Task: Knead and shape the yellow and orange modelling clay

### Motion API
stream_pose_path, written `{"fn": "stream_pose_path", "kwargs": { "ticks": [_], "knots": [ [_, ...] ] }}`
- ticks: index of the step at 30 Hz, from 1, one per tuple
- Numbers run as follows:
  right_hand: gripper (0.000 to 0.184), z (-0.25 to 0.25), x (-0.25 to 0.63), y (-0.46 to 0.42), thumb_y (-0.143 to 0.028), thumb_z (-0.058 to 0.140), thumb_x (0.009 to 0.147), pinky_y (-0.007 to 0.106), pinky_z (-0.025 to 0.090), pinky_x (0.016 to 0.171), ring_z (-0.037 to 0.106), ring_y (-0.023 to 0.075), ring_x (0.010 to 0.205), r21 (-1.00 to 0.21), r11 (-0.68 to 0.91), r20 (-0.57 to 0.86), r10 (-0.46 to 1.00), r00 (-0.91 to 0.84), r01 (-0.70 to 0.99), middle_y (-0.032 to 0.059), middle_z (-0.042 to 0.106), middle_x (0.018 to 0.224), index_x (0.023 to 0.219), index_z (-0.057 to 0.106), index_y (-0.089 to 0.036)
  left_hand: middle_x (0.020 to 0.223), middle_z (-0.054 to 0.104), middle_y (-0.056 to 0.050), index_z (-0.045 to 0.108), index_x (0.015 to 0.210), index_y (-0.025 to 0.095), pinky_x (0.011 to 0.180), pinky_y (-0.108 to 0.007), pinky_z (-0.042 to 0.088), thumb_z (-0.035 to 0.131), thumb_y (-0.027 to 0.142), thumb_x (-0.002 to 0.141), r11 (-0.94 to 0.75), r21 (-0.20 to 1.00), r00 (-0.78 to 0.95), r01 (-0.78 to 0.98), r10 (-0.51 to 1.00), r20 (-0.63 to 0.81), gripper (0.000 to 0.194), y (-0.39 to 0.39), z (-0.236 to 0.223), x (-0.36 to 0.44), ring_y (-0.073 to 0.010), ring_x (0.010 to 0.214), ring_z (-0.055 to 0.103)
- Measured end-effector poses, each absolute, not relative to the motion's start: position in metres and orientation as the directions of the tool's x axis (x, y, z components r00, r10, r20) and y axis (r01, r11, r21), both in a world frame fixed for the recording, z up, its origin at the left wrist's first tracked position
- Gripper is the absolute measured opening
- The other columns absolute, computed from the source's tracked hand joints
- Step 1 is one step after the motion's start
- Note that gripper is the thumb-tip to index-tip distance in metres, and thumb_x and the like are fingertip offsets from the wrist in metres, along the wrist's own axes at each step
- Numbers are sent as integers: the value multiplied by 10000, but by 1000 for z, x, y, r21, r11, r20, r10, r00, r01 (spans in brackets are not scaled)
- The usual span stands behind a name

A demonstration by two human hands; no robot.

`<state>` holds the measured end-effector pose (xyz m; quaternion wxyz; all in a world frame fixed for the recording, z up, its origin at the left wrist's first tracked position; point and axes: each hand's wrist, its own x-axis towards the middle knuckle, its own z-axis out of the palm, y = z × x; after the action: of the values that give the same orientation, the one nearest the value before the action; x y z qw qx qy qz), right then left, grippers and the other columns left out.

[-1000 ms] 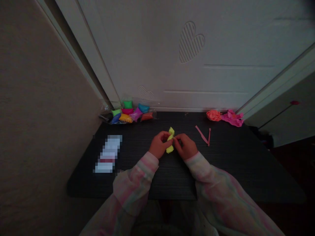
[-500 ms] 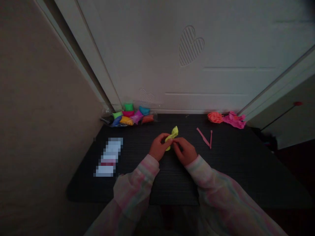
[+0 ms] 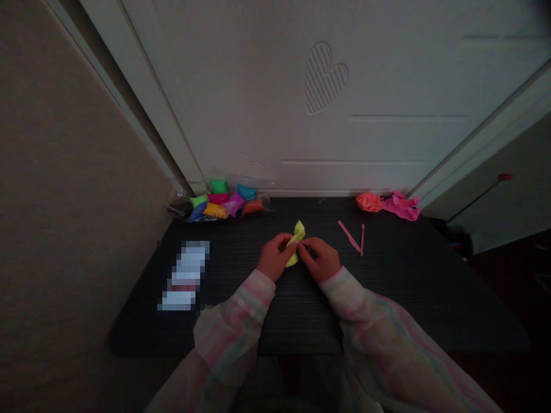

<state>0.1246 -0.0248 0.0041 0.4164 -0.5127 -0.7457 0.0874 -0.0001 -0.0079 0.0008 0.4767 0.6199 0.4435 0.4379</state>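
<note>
Over the middle of the dark table, my left hand [image 3: 274, 256] grips a small crinkled yellow packet [image 3: 298, 230]. It is narrow in the middle, and its upper end flares out above my fingers. The lower end [image 3: 292, 261] shows below my left thumb. My right hand [image 3: 321, 259] is closed, with thumb and fingertips pinching the packet's right side at the narrow part. Both sets of fingertips meet there and hide the middle of it. Whether the packet is sealed or torn I cannot tell.
At the back left lie several colourful clay packets [image 3: 216, 210] in clear plastic. A pixelated phone-like screen [image 3: 185, 278] is on the left. Two thin pink modelling tools [image 3: 350, 236] lie to the right. Behind them are a ruffled orange piece [image 3: 369, 202] and a crumpled pink piece [image 3: 402, 206].
The whole view has shifted slightly, so things appear a little further left. Both hands keep their hold, and more of the yellow packet's lower end shows.
</note>
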Motion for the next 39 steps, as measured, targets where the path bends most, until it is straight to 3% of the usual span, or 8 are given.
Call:
{"fn": "stream_pose_path", "kwargs": {
  "ticks": [6, 16, 20, 27, 33, 39],
  "knots": [
    [162, 1, 123, -25, -246, 405, 713, 230, 397, 571, 525, 126, 624, -377, 364, 543, 832, -116, 851, 40, 570, 652, 683, 538, -158, 680, 522, 14, 488, 726, 163, 583, -200, 370, 465, 293, 652, -209, 922, 148, 327, 975, 169, 151, -9, -2, 5, -89, 629, 483],
    [159, 2, 120, -27, -218, 416, 708, 233, 366, 561, 490, 124, 597, -168, 457, 675, 699, -236, 873, 32, 552, 590, 599, 517, -162, 594, 469, 46, 450, 669, 171, 535, -181, 360, 481, 215, 616, -204, 905, 37, 373, 978, 205, 75, -11, -1, 5, -71, 562, 458],
    [149, 1, 119, -26, -218, 418, 708, 232, 369, 564, 489, 122, 596, -178, 467, 684, 691, -232, 866, 31, 551, 596, 608, 517, -168, 691, 527, 24, 477, 778, 176, 593, -196, 381, 467, 190, 631, -220, 894, 40, 391, 974, 222, 149, -12, -1, 6, -84, 633, 495],
    [119, 2, 119, -25, -226, 438, 679, 229, 393, 592, 519, 130, 651, -325, 394, 568, 808, -156, 860, 37, 568, 685, 736, 523, -165, 900, 567, -23, 497, 935, 177, 736, -222, 378, 422, 174, 675, -262, 886, 132, 383, 965, 228, 271, -14, 1, 7, -113, 808, 516],
    [117, 1, 119, -24, -239, 438, 677, 232, 383, 567, 531, 139, 630, -313, 321, 506, 853, -129, 894, 32, 575, 683, 730, 521, -177, 884, 579, -17, 517, 924, 196, 730, -236, 382, 419, 159, 675, -314, 840, 165, 444, 949, 267, 270, -18, 6, 8, -126, 777, 524],
    [127, -2, 119, -23, -252, 400, 700, 228, 368, 531, 519, 134, 587, -314, 281, 532, 843, -77, 907, 37, 559, 657, 707, 493, -165, 851, 567, -27, 493, 911, 183, 705, -241, 379, 424, 184, 675, -280, 830, 88, 482, 958, 272, 246, -18, 6, 11, -129, 747, 515]
  ]
}}
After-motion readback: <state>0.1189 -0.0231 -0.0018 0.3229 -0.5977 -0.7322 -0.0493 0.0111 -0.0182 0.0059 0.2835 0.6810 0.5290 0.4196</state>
